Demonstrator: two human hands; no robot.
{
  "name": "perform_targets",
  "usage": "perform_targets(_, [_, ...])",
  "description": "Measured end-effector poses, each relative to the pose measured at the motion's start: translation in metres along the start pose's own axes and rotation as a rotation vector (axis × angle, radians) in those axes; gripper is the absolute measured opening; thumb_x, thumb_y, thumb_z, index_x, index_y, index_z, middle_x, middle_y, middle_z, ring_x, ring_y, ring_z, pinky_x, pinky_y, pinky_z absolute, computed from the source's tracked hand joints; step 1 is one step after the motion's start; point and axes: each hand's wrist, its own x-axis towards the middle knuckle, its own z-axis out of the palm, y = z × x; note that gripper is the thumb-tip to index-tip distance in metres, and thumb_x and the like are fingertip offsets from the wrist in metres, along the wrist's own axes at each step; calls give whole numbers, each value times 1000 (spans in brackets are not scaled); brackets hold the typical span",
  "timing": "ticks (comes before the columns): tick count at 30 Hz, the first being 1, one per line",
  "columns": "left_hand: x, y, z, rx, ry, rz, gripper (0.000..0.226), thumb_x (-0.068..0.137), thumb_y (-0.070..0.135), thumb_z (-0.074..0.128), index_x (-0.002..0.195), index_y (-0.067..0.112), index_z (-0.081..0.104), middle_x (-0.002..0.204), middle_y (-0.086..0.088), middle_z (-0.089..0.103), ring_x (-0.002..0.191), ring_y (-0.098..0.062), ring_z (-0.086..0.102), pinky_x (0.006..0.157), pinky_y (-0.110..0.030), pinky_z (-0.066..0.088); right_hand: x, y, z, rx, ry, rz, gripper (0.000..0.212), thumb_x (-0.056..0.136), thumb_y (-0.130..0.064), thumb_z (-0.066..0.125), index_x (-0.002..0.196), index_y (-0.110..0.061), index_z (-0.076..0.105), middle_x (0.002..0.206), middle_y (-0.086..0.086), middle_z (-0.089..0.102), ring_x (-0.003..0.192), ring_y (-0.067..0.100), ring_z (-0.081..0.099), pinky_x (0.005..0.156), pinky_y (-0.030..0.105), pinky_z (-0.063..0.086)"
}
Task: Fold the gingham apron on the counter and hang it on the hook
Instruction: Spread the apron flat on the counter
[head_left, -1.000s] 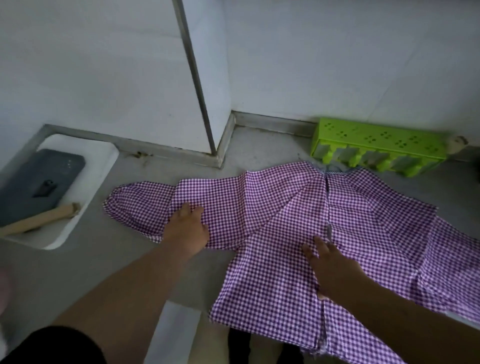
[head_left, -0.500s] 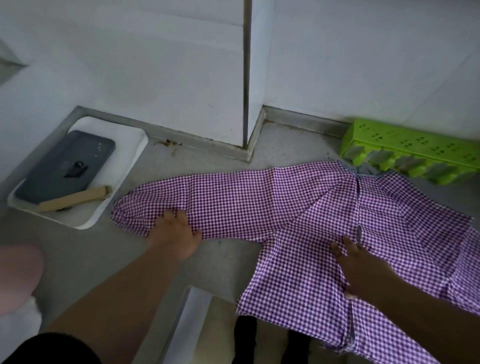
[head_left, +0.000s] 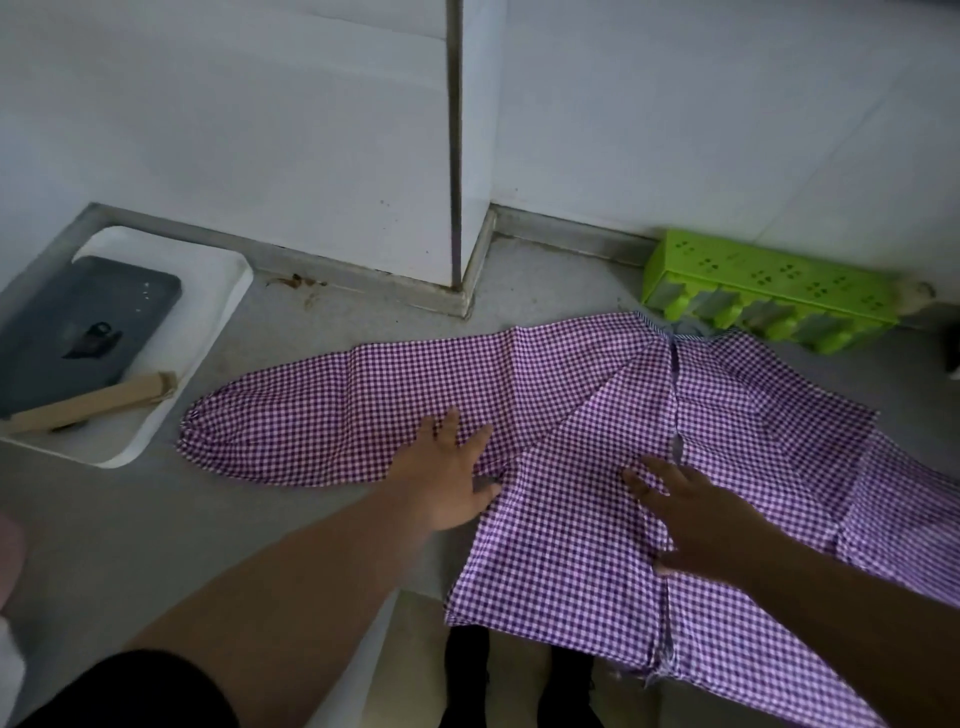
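Fingers (head_left: 451, 431) of our left hand (head_left: 447, 478) lay straight and flat on the gingham apron (head_left: 571, 415), grasping nothing; right hand (head_left: 696, 519) likewise, splayed, pressing the cloth near its centre slit. Apron was spread on the tabletop (head_left: 130, 519) w/ one long lobe reaching left toward the white tray (head_left: 218, 291) & its near edge hanging off the front. To fold well, we judged: smooth outward, pin the middle w/ the right, bring the left lobe over so edges meet. Hook wasn't in view.
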Motion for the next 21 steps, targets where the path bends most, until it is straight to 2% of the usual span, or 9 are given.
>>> perform_targets(2, [6,4,-1,68,-60,-54,99,90,85,30,166,34,-8,175,-13,-17,159,-48,-6,125,-64,20,-5,7,1,14,35,-80,111,76,-76,62,162,-41,1,171,-2,-1,157,36,3,109,49,48])
perform_targets(4, [10,2,-6,107,-67,-101,101,91,82,34,167,27,-4,174,-18,-15,159,-49,-3,125,-63,22,-9,11,4,11,48,-169,104,73,-75,63,161,-40,20,169,3,22,151,33,31,101,45,54])
perform_targets(6, [10,1,-15,140,-12,-117,98,94,76,37,167,21,2,174,-21,-11,159,-48,2,126,-62,21,-12,11,6,-10,61,-195,97,74,-76,55,160,-38,27,166,3,29,146,29,42,101,44,53])
perform_targets(9, [15,15,-20,168,134,75,95,96,73,43,167,27,0,175,-14,-14,161,-41,1,129,-58,15,-12,10,4,6,86,-186,93,80,-73,55,160,-42,20,170,0,17,151,26,30,112,46,44])
perform_targets(11, [16,28,-17,193,72,166,98,94,75,49,165,36,-7,175,-11,-17,161,-41,-1,129,-57,15,-11,9,1,31,149,-116,86,82,-63,65,157,-43,28,168,1,24,149,26,34,110,47,47])
perform_targets(13, [18,43,-13,231,-28,104,108,89,80,52,163,39,-15,174,-16,-18,160,-45,-1,126,-60,20,-12,9,-3,105,218,60,84,78,-53,75,152,-40,37,160,2,38,140,27,46,100,47,52])
perform_targets(16, [21,59,-17,332,-92,-8,125,80,88,57,164,35,-20,171,-28,-16,157,-53,7,124,-59,26,-12,16,1,247,248,331,93,83,-65,66,158,-37,19,162,2,27,143,27,37,103,49,49])
perform_targets(18, [23,68,-24,414,-115,-37,132,75,92,57,163,33,-22,169,-35,-9,155,-53,18,123,-56,31,-12,20,12,297,188,352,93,84,-74,55,159,-39,12,166,-1,19,148,27,29,106,50,47])
perform_targets(21, [30,82,-34,516,-159,-64,139,70,97,55,163,28,-22,168,-38,4,152,-51,27,119,-56,38,-13,22,19,361,154,296,85,89,-71,48,159,-42,10,168,-3,15,151,25,22,110,51,45])
